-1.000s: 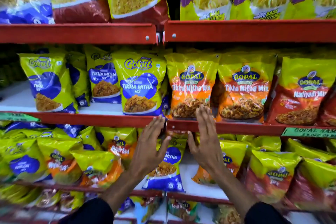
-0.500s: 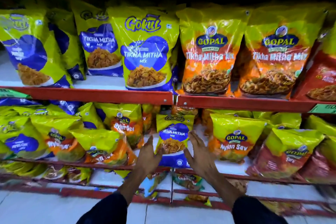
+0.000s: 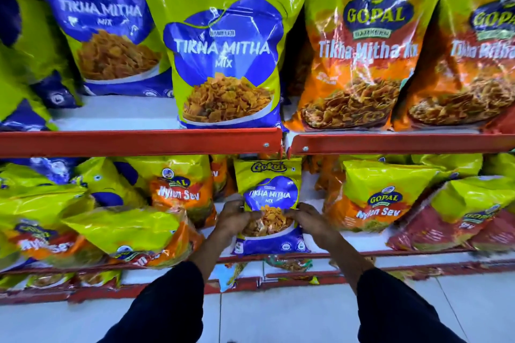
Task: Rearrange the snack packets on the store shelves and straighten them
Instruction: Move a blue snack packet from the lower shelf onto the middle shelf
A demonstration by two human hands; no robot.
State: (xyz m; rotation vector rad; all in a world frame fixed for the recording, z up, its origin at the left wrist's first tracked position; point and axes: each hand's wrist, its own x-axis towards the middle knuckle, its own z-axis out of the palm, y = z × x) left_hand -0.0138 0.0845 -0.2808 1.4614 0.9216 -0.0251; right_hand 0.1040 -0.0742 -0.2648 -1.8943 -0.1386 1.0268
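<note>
Snack packets fill the red shelves in my head view, and the one I have hold of is a small Gokul Tikha Mitha packet (image 3: pixel 269 203), green with a blue panel. It stands upright on the lower shelf (image 3: pixel 362 252), just under the seam where two sections of the upper shelf rail (image 3: pixel 139 142) meet. My left hand (image 3: pixel 232 216) is curled around the packet's left edge, fingers bent onto its front over the printed snack picture. My right hand (image 3: pixel 308 218) does the same on the right edge, fingers closed against the film. Both hands grip it at about mid-height, and both forearms come up from dark sleeves (image 3: pixel 164 303) at the bottom of the frame.

To the left of the held packet stands a Gopal Nylon Sev packet (image 3: pixel 181 189), and in front of that another Nylon Sev packet (image 3: pixel 125 234) lies tipped forward over the shelf edge. To the right, a further Gopal Nylon Sev packet (image 3: pixel 379 198) stands close to my right hand.

On the upper shelf a large Gokul Tikha Mitha packet (image 3: pixel 223 50) stands upright directly above, with a large Gopal Tikha Mitha packet (image 3: pixel 362 50) just beside it on the right. Below the lower shelf I can make out more packets, too blurred to read.
</note>
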